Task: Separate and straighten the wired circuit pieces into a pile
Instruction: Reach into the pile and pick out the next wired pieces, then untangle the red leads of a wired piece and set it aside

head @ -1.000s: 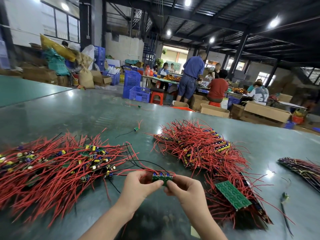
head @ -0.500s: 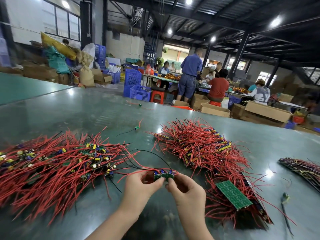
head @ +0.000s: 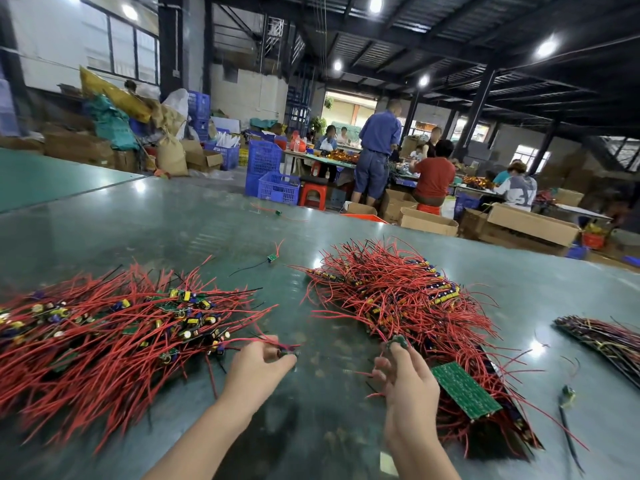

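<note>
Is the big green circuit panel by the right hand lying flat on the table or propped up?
Propped: the green panel rests tilted on the right-hand wire pile, not on the table.

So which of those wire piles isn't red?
The small pile at the far right edge of the table. Its wires look dark and mixed-coloured, while the two big piles nearer the hands are bright red.

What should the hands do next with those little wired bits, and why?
Probably the left hand should lay its small wired piece onto the left pile. It pinches the piece right beside that pile, while the right hand already holds another piece at the tangled heap.
</note>
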Motion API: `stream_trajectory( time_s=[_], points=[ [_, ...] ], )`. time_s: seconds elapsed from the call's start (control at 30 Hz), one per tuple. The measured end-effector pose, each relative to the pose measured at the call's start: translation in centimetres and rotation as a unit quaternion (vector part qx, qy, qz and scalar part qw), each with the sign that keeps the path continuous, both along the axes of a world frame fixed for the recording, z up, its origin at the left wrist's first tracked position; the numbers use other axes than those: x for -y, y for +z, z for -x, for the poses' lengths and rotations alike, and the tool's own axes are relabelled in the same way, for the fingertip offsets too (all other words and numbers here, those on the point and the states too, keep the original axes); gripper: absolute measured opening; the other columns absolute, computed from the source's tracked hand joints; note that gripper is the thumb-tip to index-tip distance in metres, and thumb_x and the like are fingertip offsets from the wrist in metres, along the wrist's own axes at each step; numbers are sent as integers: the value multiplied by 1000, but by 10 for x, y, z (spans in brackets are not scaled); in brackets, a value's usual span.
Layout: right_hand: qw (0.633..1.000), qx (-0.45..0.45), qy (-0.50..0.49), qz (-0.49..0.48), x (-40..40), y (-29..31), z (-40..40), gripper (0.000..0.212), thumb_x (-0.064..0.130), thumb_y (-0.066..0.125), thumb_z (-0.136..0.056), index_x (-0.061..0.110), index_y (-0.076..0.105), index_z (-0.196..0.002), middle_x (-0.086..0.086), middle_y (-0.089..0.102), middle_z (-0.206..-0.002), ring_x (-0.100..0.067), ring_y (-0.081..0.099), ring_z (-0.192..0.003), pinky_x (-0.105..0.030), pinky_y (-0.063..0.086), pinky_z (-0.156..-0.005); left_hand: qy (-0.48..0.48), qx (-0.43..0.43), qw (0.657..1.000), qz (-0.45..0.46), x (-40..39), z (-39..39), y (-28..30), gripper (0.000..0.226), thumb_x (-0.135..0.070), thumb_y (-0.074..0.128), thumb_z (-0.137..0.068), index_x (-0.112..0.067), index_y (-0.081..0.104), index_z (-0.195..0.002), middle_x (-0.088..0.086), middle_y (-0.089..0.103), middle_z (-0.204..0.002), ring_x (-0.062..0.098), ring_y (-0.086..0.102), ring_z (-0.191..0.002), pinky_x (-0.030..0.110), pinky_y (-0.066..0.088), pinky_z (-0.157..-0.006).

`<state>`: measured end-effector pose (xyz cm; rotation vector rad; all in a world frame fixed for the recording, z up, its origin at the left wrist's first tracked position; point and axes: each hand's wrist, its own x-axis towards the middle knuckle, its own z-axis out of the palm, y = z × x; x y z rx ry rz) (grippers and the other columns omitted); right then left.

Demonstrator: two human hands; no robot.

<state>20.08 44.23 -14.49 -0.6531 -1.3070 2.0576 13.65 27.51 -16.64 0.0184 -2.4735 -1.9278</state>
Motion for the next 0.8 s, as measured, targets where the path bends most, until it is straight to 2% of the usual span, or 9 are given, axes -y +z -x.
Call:
stream_trajectory(
  time_s=[0.1,0.23,0.33,0.4,0.43,0.47,0.53,0.63,0.8],
  points=[
    [998,-3,28,54,1,2,2,8,9,58,-90,11,62,-96,-1,54,-69,-9,50,-56,-23,42,-53,-1,-17,983,183,-3,-3,0,37,-39,67,-81,-17,62,-111,7,58,-121,26,37,-125,28,29,-100],
    [994,-19,84,62,5,2,1,7,7,57,-89,12,60,-93,3,47,-68,-6,42,-52,-19,37,-48,98,-156,976,119,-3,-12,8,86,-28,72,-79,-3,25,-146,16,28,-150,30,18,-135,29,10,-110],
    [992,-34,115,51,9,2,0,11,4,57,-88,12,62,-93,4,50,-65,-6,44,-53,-23,37,-56,189,-340,914,110,-1,-24,19,69,-25,65,-71,-1,45,-133,20,41,-135,33,34,-126,21,9,-109],
    [991,-43,126,28,11,1,0,15,1,58,-87,15,62,-92,6,53,-65,-3,47,-52,-20,40,-56,152,-423,888,99,0,-28,22,43,-24,56,-74,-6,57,-113,9,52,-116,21,44,-111,18,19,-103],
    [990,-47,134,12,12,0,0,17,0,58,-87,16,62,-91,8,56,-65,-1,49,-52,-16,41,-54,101,-427,896,69,-2,-29,22,26,-19,55,-78,-10,60,-102,3,57,-104,15,50,-99,17,30,-96],
    [988,-51,144,-8,13,0,0,18,-1,58,-86,16,63,-90,9,60,-67,0,51,-54,-13,42,-52,30,-386,922,17,-6,-31,23,11,-12,55,-83,-14,60,-93,0,61,-92,11,54,-85,16,39,-84],
    [981,-58,175,-56,15,0,-1,19,-3,59,-84,14,65,-90,7,67,-71,0,56,-59,-12,45,-55,-110,-170,969,-143,-15,-36,28,13,0,54,-90,-10,60,-85,5,64,-76,10,58,-60,17,47,-61],
    [961,-63,229,-142,19,-1,-3,20,-6,60,-81,10,67,-91,-1,72,-80,-8,63,-73,-19,50,-69,-181,124,907,-358,-23,-37,24,17,-8,51,-92,1,65,-87,17,67,-71,18,62,-49,23,52,-48],
    [947,-37,254,-194,22,-5,-5,25,-8,60,-83,13,71,-88,-4,72,-82,-10,63,-75,-18,50,-68,-223,203,847,-437,-16,-33,20,22,-18,64,-72,-4,77,-82,19,70,-78,20,68,-57,25,57,-54]
  ],
)
